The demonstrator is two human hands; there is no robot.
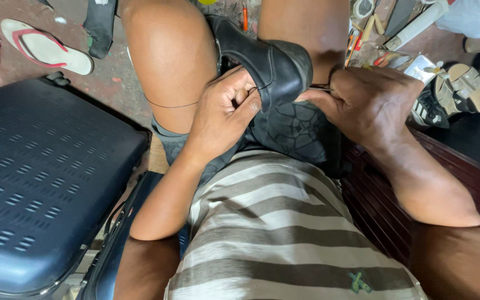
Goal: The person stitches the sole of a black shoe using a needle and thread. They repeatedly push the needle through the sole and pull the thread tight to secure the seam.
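Striped shirt point(284, 233) fills the near view, person seated. Black shoe point(268, 66) wedged between the knees, likely to keep it steady. Left hand point(223, 114): fingers point(239, 94) clenched on the shoe's edge, a dark thread point(170, 105) trailing left from them across the thigh. Right hand point(365, 103): fingers pinch a thin metal tool point(320, 87) against the shoe's right side. Beyond the fingers: reddish floor point(112, 78), flip-flop point(45, 47), sandals point(465, 83), scattered tools. Blue suitcase point(40, 183) left of them.

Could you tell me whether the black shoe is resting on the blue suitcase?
No, the black shoe is wedged between the person's knees, gripped by the left hand, while the blue suitcase lies apart.
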